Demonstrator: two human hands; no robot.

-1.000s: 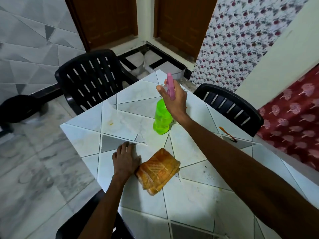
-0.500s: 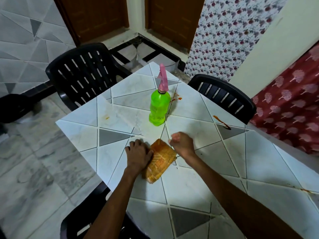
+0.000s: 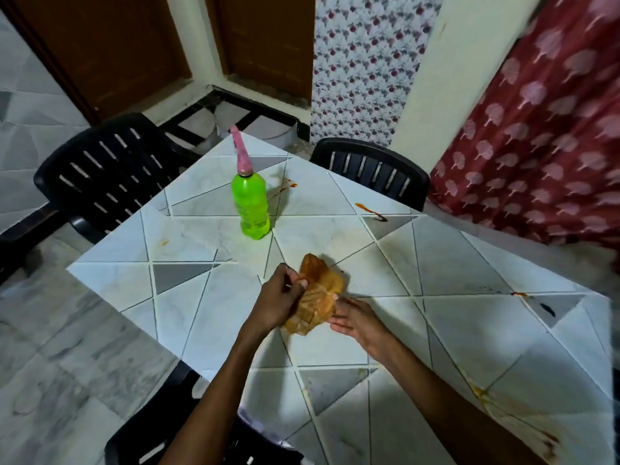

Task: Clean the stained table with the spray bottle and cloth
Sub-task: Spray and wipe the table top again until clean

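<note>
The big tiled surface point(image 3: 469, 330) is not clean yet. I can see a red streak point(image 3: 370, 211) by the far edge and a red splash point(image 3: 285, 188) just behind the bottle. There is also a small orange dot point(image 3: 164, 243) on the left side and a long yellow-brown smear point(image 3: 503, 411) near the right front edge. None of these looks wiped. I cannot tell if any part is wet from spray. So I think the job is only near its start. All the wiping is left to do, and maybe more spraying too.

2 black chairs stand right up against the surface, one chair point(image 3: 107, 176) on the left and another chair point(image 3: 372, 169) at the far side.

The green spray bottle point(image 3: 251, 206) with its pink top stands upright on the far part of the surface. It is well apart from both hands, and no hand touches it.

The orange cloth point(image 3: 318, 293) is bunched up near the middle, with one end sticking up. It sits between the 2 hands.

The left hand point(image 3: 278, 300) holds the cloth from the left side, with its fingers curled round it. The right hand point(image 3: 357, 318) is just beside the cloth on the right. Its fingers are straight and the tips look like they touch the cloth's lower edge, but it grips nothing. I think the cloth is being made ready to wipe.
</note>
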